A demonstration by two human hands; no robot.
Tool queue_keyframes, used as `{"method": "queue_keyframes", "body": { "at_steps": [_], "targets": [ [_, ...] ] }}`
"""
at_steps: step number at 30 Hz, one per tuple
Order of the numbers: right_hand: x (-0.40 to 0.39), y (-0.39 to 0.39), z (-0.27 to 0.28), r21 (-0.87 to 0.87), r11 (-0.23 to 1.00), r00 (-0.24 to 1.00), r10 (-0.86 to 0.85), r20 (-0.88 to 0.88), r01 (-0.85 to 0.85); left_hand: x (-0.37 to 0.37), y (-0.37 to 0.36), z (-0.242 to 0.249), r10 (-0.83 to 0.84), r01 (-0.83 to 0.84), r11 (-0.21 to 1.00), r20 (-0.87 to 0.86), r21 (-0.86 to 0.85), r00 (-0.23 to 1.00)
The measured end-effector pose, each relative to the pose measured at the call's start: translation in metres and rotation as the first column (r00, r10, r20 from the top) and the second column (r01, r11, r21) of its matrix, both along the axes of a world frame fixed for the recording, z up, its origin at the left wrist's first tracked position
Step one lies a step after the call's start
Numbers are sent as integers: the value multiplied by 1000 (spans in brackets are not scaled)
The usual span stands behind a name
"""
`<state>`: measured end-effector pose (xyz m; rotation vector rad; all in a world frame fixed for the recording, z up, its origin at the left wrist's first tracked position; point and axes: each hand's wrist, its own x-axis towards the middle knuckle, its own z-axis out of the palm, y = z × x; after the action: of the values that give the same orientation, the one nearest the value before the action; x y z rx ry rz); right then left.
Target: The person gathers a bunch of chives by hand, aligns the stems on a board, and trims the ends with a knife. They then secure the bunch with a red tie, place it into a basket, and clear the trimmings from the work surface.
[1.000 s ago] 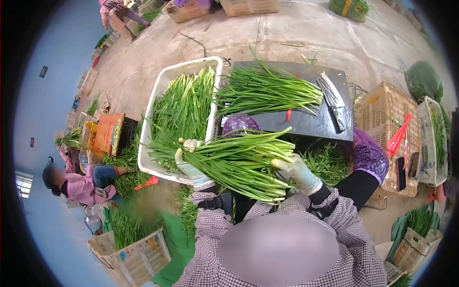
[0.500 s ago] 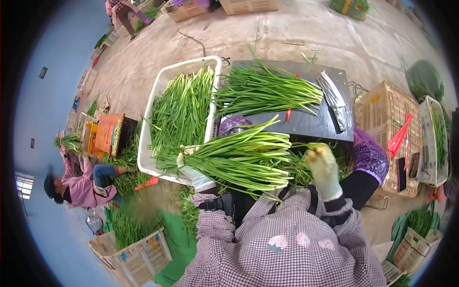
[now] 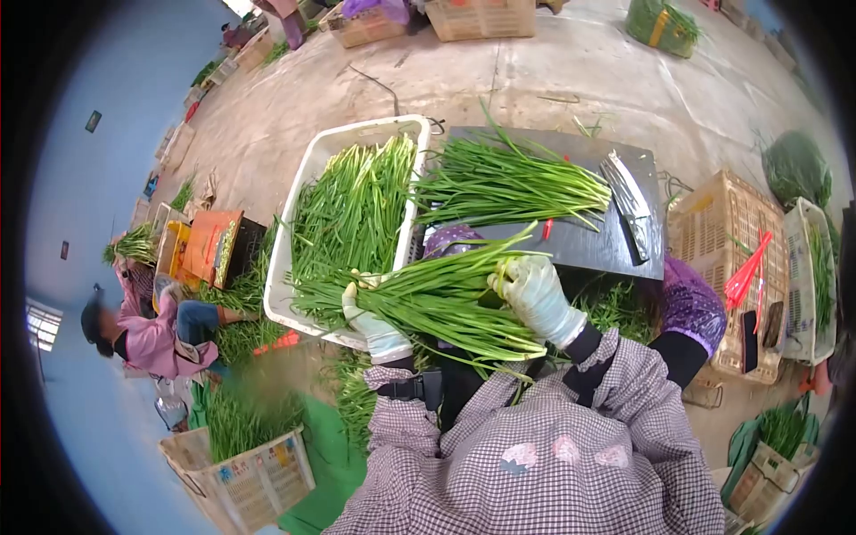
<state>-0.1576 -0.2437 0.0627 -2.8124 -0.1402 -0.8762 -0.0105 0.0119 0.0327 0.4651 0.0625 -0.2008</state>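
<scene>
A bundle of garlic chives [image 3: 446,296] lies across my lap, leaves to the left and pale stem ends to the right. My gloved left hand [image 3: 374,323] is closed around its leafy part, beside the rim of the white basket [image 3: 278,283]. At the stem ends, my gloved right hand [image 3: 538,299] has its fingers curled on some stems; its palm side is hidden. Another pile of chives [image 3: 517,183] rests on the dark board [image 3: 584,245] in front of me. A knife [image 3: 629,209] lies on the board's right side.
Cut chives [image 3: 352,214] fill the white basket. On the right, an upturned tan crate [image 3: 713,232] bears red ties [image 3: 747,275]. A co-worker in pink [image 3: 156,334] sits at the left. A crate of chives [image 3: 254,477] stands at the lower left, by green cloth [image 3: 325,455].
My right hand has moved left, from beyond the stem ends onto them. My left hand keeps its hold on the bundle. The whole view has shifted slightly.
</scene>
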Motion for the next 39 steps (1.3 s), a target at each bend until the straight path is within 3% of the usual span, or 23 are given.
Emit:
{"method": "queue_keyframes", "body": {
  "at_steps": [2, 4, 5, 6, 7, 8, 10, 11, 12, 14, 18, 20, 21, 22, 25, 26, 28, 30, 32, 33, 34, 36, 39],
  "targets": [
    [6, -2, 12, 217, 965, 982, 121, 145, -151, -5, -3, 10, -8, 8, 1000, -2, -16, 1000],
    [5, 3, 15, 215, 974, 977, 23, 211, -69, -3, -2, 9, 22, -22, 1000, -17, -20, 1000],
    [0, 2, 19, 780, 607, 986, 35, 165, -152, -2, -1, 8, 45, -45, 999, -36, -19, 998],
    [-8, 1, 26, 991, -39, 989, 73, 130, -127, -2, -1, 7, 49, -49, 999, -39, -21, 998],
    [-19, -4, 30, 974, -195, 984, 110, 139, -115, -1, -1, 5, 27, -30, 998, -46, -51, 999],
    [-27, -13, 25, 984, -148, 972, 198, 123, -94, 1, -2, 3, 4, -8, 997, -52, -82, 999],
    [-23, -11, 28, 914, 377, 955, 293, 39, -153, 6, 1, -6, 1, -2, 1000, -56, -24, 998],
    [-16, -12, 31, 348, 922, 984, 179, 10, -171, 8, 2, -10, -2, 3, 999, -55, 32, 998],
    [-10, -14, 37, 211, 952, 947, 263, -183, -224, 5, -2, -4, -7, 8, 1000, -56, 30, 998],
    [-6, -9, 23, -43, 985, 955, 154, -253, -170, 0, -10, 9, 29, -18, 989, -65, 150, 997],
    [12, -10, 8, -88, 981, 975, 159, -155, -174, 6, -1, 1, -58, 58, 994, 2, 90, 998],
    [20, -12, 4, 244, 953, 976, 206, -76, -182, 5, 0, 5, -27, 27, 997, -6, 75, 1000],
    [20, -8, 8, 391, 895, 976, 199, 84, -216, 4, 0, 8, 2, -1, 998, -23, 59, 1000],
    [16, -6, 12, 392, 894, 976, 201, 83, -217, 3, -1, 12, 4, -3, 998, -24, 59, 1000],
    [-4, -6, 21, 796, 574, 978, 182, 104, -191, 1, -7, 22, 36, -38, 992, -17, -121, 999],
    [-10, -6, 21, 798, 574, 979, 176, 99, -184, 0, -7, 21, 31, -34, 992, -22, -120, 999],
    [-19, -7, 23, 976, 100, 944, 290, 159, -195, 0, -9, 21, -27, 29, 985, 15, -171, 1000],
    [-24, -15, 11, 953, 171, 924, 334, 185, -252, -3, -11, 24, -34, 32, 991, -14, -130, 999],
    [-32, -21, 10, 889, 418, 910, 414, -4, -186, -3, -11, 23, -37, 33, 996, -43, -88, 998],
    [-37, -17, 15, 917, 381, 917, 395, -43, -121, -1, -8, 18, -34, 29, 996, -53, -88, 998],
    [-39, -17, 18, 918, 378, 918, 395, -44, -119, 2, -5, 12, -31, 26, 996, -63, -87, 997],
    [-45, -18, 19, 711, 632, 938, 326, 118, -309, 9, 3, -1, -29, 20, 995, -88, -102, 996],
    [-72, -44, 16, 747, 643, 952, 304, -45, -170, 14, 14, -7, 43, -55, 994, -134, -90, 990]
  ]
}}
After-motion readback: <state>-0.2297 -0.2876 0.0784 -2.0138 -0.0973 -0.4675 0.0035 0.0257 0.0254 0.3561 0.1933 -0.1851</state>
